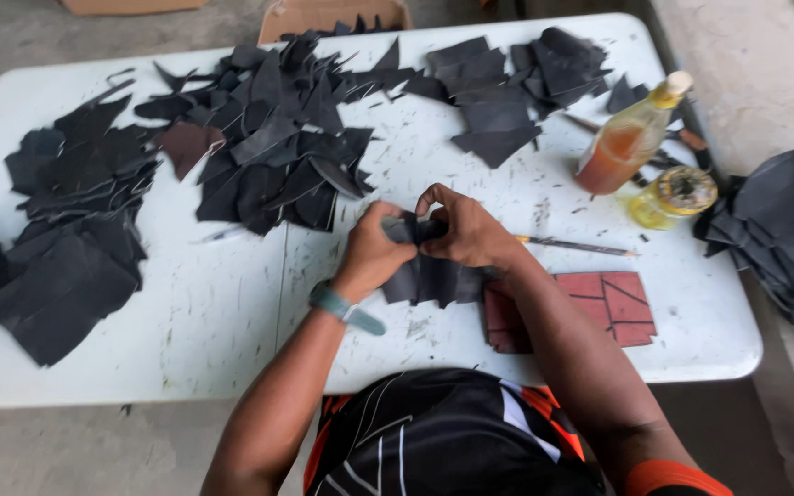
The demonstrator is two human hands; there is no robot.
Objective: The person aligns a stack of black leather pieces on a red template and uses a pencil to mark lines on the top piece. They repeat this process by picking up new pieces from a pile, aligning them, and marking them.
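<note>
Left hand (371, 248), fingers curled tight, pinches the top edge of a dark leather piece (429, 276); a teal wristband (344, 308) sits on that wrist. Right hand (466, 230) is clenched on the same edge, thumbs of both hands nearly meeting. The piece hangs below the hands, near the table's front edge, just left of a reddish-brown patterned sheet (613, 308).

Surface: white plastic folding table (222, 321), scuffed and flecked. Far left, a stack of black cut pieces (66, 239); centre-left, a larger heap (268, 138); behind the hands to the right, a smaller pile (507, 92). A pencil (572, 245) lies just right of the right hand. Further right, a bottle of amber liquid (627, 138) and an open yellowish jar (677, 195). Off the table's right end, another dark stack (788, 230). Concrete floor below.

Pieces are flat, matte, angular.
</note>
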